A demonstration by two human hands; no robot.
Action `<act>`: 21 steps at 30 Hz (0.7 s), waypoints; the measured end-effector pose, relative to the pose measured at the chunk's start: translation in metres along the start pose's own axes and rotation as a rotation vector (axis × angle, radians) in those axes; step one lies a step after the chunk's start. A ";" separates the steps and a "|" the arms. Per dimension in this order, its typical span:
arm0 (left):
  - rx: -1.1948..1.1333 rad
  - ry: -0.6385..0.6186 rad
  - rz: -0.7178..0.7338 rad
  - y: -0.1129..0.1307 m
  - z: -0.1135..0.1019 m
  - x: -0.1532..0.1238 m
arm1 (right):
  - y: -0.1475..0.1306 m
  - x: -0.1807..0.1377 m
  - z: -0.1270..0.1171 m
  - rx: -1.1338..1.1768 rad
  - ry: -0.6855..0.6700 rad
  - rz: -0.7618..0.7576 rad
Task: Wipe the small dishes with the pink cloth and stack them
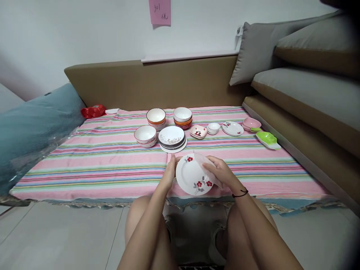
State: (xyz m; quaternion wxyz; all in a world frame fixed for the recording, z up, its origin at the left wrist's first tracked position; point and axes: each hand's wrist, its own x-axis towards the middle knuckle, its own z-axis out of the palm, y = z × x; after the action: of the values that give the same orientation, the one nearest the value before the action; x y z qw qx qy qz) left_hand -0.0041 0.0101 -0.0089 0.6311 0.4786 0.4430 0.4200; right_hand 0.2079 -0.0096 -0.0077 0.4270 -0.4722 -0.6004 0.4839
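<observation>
We read the clock from what we hold: a pale wall [84, 33] stands at twelve, and a pink striped cloth [92, 161] spreads before us. The brown backrest [182, 82] runs across twelve, grey-and-brown cushions [303, 101] pile up near two, and a blue cushion [30, 123] leans between nine and ten. At the centre, over the cloth's near part, we hold a white plate [187, 170] with red flowers, its face toward us. Our left hand [170, 168] is partly closed on its rim at nine; our right hand [222, 171], near three, has its fingers curled in, gripping a thin translucent sheet [216, 181] against the plate. A plate stack [171, 135] stands at eleven; white bowls [145, 134] sit beside it at ten, orange-rimmed bowls [156, 115] farther off near eleven, and mixed bowls [182, 113] just short of twelve. A green dish [267, 138] lies just past two, flowered plates [233, 128] before two, pink bowls [251, 123] near two. Square dishes [198, 131] sit at twelve, small round dishes [213, 127] at one. A dark cord [240, 194] circles our right wrist.
</observation>
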 end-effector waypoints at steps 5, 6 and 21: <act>0.233 -0.100 -0.117 0.010 -0.003 -0.006 | 0.002 -0.001 0.008 0.010 -0.076 0.048; 0.215 -0.084 -0.123 0.009 -0.003 -0.005 | 0.003 0.000 0.010 0.010 -0.056 0.047; -0.134 0.379 -0.035 -0.018 0.005 0.011 | 0.014 0.008 0.036 -0.161 0.285 -0.028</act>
State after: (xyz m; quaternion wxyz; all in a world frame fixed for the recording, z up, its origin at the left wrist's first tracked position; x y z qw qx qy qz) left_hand 0.0049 0.0164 -0.0270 0.5741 0.3398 0.5334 0.5201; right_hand 0.1735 -0.0071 -0.0274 0.4755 -0.5604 -0.5769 0.3564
